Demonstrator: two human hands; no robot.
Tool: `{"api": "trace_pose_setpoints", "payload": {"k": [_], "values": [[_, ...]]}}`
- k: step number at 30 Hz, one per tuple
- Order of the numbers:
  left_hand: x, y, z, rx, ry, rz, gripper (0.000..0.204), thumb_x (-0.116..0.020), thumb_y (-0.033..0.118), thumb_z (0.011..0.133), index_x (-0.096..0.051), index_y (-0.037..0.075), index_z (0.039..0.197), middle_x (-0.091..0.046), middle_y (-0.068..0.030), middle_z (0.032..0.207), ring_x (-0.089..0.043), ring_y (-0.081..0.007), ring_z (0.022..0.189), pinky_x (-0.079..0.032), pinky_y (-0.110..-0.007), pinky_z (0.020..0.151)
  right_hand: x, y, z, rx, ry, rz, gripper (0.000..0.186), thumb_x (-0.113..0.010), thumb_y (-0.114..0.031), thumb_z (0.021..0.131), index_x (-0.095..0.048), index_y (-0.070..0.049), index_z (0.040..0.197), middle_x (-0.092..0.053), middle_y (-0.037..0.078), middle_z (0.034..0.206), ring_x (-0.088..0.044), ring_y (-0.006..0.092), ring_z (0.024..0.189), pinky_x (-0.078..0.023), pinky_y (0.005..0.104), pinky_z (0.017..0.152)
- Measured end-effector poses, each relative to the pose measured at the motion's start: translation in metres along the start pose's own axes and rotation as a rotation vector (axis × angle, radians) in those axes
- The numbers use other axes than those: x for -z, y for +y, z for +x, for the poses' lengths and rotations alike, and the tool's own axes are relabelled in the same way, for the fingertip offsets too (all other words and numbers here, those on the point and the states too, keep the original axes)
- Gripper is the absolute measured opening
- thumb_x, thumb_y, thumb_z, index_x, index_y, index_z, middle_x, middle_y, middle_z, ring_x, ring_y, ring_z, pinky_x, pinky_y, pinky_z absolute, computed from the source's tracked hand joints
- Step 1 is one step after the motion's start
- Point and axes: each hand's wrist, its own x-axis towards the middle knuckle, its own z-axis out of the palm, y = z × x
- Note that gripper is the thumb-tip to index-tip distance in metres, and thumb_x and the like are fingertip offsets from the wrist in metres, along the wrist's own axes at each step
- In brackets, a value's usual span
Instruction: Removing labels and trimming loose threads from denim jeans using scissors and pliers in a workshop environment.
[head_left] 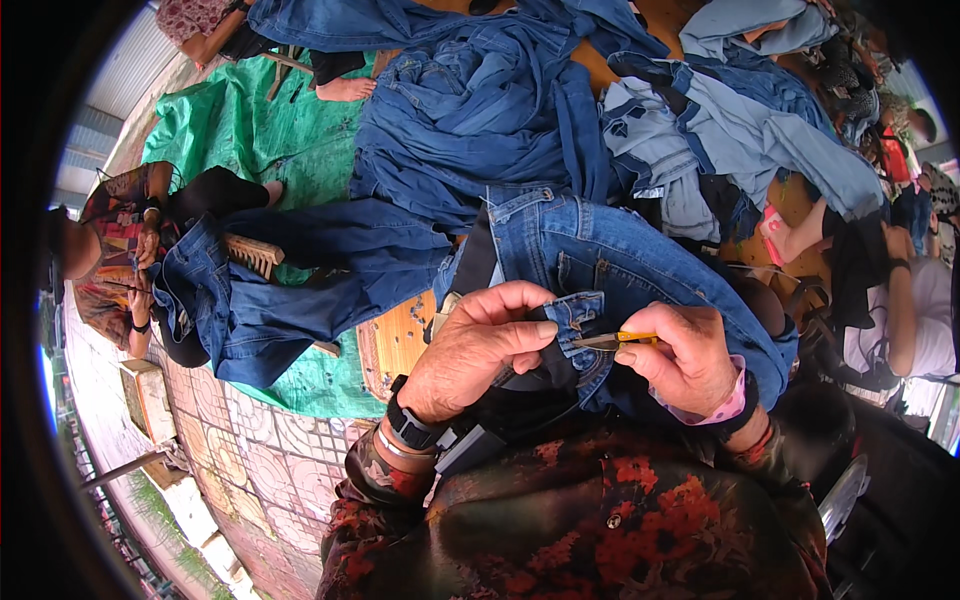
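Observation:
My left hand [490, 345] pinches a small folded denim edge with pale stitching [582, 306] on a pair of blue jeans [640, 260]. My right hand [685, 360] grips small thread snips with a yellow handle [640, 339], their metal blades lying against that stitched edge. The jeans spread across the middle in front of me and off to the right, with a black panel [475, 255] beside the waistband.
Jeans heap [460, 110] ahead, lighter denim [740, 150] at right. A green tarp [215, 115] and wooden boards [395, 335] lie beneath. A co-worker [115, 265] handles jeans at left; other people's arms [900, 320] show at right, a bare foot [340, 88] beyond.

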Motion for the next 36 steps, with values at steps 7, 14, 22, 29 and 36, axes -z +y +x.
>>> {"api": "trace_pose_setpoints", "payload": {"k": [7, 14, 22, 29, 36], "values": [[0.0012, -0.0003, 0.0014, 0.001, -0.014, -0.017, 0.018, -0.060, 0.002, 0.083, -0.057, 0.001, 0.101, -0.053, 0.0007, 0.073, -0.045, -0.0063, 0.059, -0.038, -0.018, 0.054, -0.0020, -0.0059, 0.0041, -0.029, 0.037, 0.017, 0.019, -0.071, -0.013, 0.075, -0.057, -0.005, 0.085, -0.058, 0.006, 0.065, -0.057, 0.0171, 0.050, -0.042, 0.0272, 0.046], [0.0023, 0.0006, 0.0017, -0.001, -0.032, 0.002, 0.018, -0.060, 0.002, 0.083, -0.057, 0.001, 0.100, -0.052, 0.0014, 0.072, -0.044, -0.0057, 0.058, -0.037, -0.018, 0.053, -0.0033, -0.0044, 0.0084, 0.058, 0.027, -0.052, 0.019, -0.070, -0.013, 0.075, -0.057, -0.005, 0.085, -0.058, 0.006, 0.065, -0.057, 0.0175, 0.050, -0.043, 0.0271, 0.046], [-0.0012, 0.0015, 0.0017, -0.028, -0.009, 0.049, 0.020, -0.062, 0.000, 0.080, -0.059, 0.000, 0.099, -0.054, 0.0004, 0.071, -0.043, -0.0055, 0.054, -0.036, -0.019, 0.049, -0.0031, -0.0018, 0.0077, -0.025, 0.111, -0.012, 0.019, -0.069, -0.015, 0.076, -0.056, -0.004, 0.086, -0.058, 0.007, 0.065, -0.057, 0.0179, 0.049, -0.042, 0.0284, 0.045], [-0.0003, 0.0010, 0.0020, -0.030, -0.021, 0.070, 0.020, -0.062, 0.000, 0.080, -0.059, 0.001, 0.099, -0.054, 0.0005, 0.071, -0.044, -0.0053, 0.055, -0.037, -0.019, 0.049, -0.0035, -0.0059, 0.0081, -0.030, 0.046, -0.021, 0.019, -0.069, -0.014, 0.076, -0.056, -0.004, 0.085, -0.058, 0.006, 0.066, -0.057, 0.0183, 0.050, -0.043, 0.0287, 0.046], [-0.0010, 0.0018, 0.0014, -0.034, -0.022, 0.076, 0.020, -0.063, 0.001, 0.080, -0.059, 0.001, 0.100, -0.055, 0.0006, 0.072, -0.044, -0.0050, 0.054, -0.036, -0.019, 0.048, -0.0052, -0.0028, 0.0041, -0.106, 0.104, 0.253, 0.022, -0.068, -0.014, 0.079, -0.055, -0.001, 0.091, -0.054, 0.005, 0.065, -0.050, 0.0072, 0.052, -0.040, 0.0215, 0.047]]}}
